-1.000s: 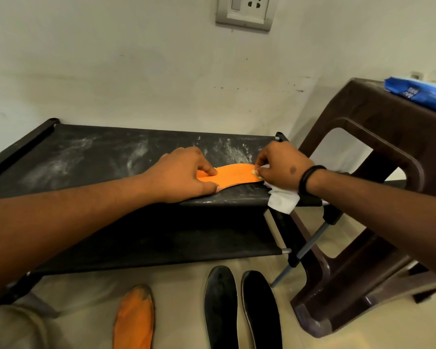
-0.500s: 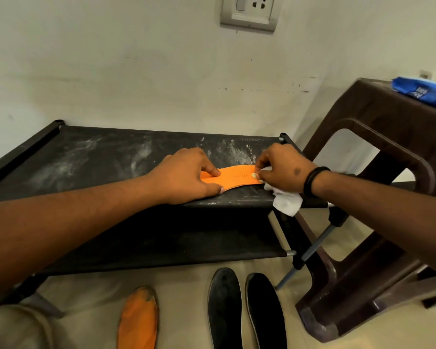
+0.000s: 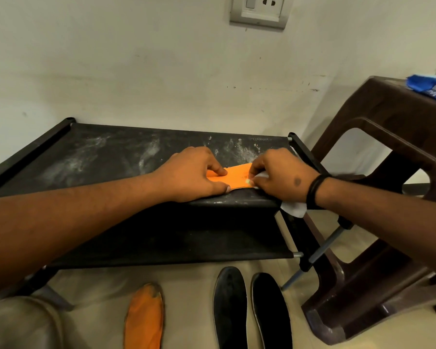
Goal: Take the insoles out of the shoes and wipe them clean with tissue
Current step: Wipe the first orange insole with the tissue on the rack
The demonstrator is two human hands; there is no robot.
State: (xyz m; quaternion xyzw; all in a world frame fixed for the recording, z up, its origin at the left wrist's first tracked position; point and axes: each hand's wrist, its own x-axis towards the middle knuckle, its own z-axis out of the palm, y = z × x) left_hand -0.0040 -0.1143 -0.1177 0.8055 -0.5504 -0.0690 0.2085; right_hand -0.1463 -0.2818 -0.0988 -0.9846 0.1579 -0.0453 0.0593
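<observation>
**Right hand has closed in along the insole toward the left hand**

Since a second ago: right hand [image 3: 282, 178] has slid inward along the orange insole [image 3: 238, 178], so less orange shows between the two hands. Left hand [image 3: 194, 176] has stayed put. Camera view has shifted slightly; socket plate now sits higher in view.

Landmark = black shoe rack [image 3: 111, 159].

- Orange insole: flat on the rack's top shelf, at the front edge, toward its right end. Only the middle strip shows; both ends are under hands.
- Left hand: palm down on the insole's left part, fingers pressed together, thumb laid along the front edge, pinning it to the shelf.
- Right hand: fingers curled and bunched onto a white tissue [image 3: 293, 209], pressing it on the insole's right part. Tissue tail hangs off the rack's front right corner, under the wrist. Black band [image 3: 315, 191] on that wrist.
- Floor in front of the rack: second orange insole [image 3: 144, 318], dirty at the toe, and two black insoles [image 3: 252, 308] side by side to its right.
- Right of the rack: brown plastic stool [image 3: 393, 172], touching or just beside the rack frame, cannot tell which. Blue pack [image 3: 429, 88] on top of it.
- Wall behind the rack: socket plate [image 3: 258, 11].
</observation>
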